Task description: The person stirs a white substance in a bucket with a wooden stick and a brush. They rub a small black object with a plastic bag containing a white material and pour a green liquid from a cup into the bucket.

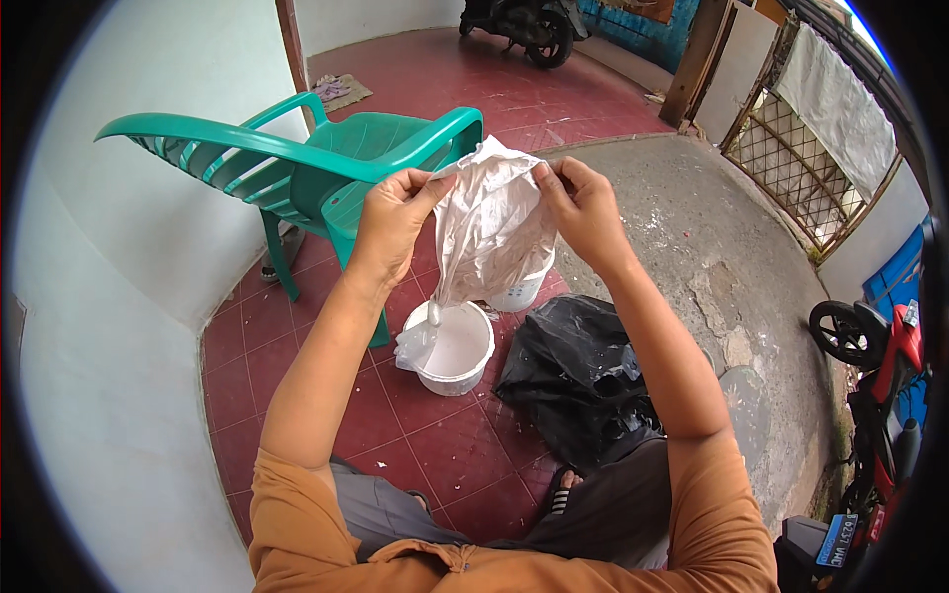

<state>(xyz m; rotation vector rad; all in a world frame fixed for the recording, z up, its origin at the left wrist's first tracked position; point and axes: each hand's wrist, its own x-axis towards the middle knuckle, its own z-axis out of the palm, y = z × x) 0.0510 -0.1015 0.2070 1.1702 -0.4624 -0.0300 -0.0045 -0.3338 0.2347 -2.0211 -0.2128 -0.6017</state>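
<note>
A crumpled white cloth (491,212), greyish in its folds, hangs stretched between my two hands. My left hand (395,215) pinches its upper left corner, thumb against fingers. At the upper right edge, my right hand (583,203) grips it the same way. The cloth's lower end narrows down over a white bucket (457,385) on the floor; whether it touches the rim I cannot tell. Against the bucket's left side is a translucent plastic piece (417,344). Behind it stands a white container with holes (521,294), partly hidden by the cloth.
A green plastic chair (341,148) stands to the left, close to my left forearm. A black plastic bag (573,366) lies right of the bucket. Red tiles (376,415) meet rough concrete (682,237). A red motorcycle (890,376) is at the right, a dark scooter (534,25) at the back.
</note>
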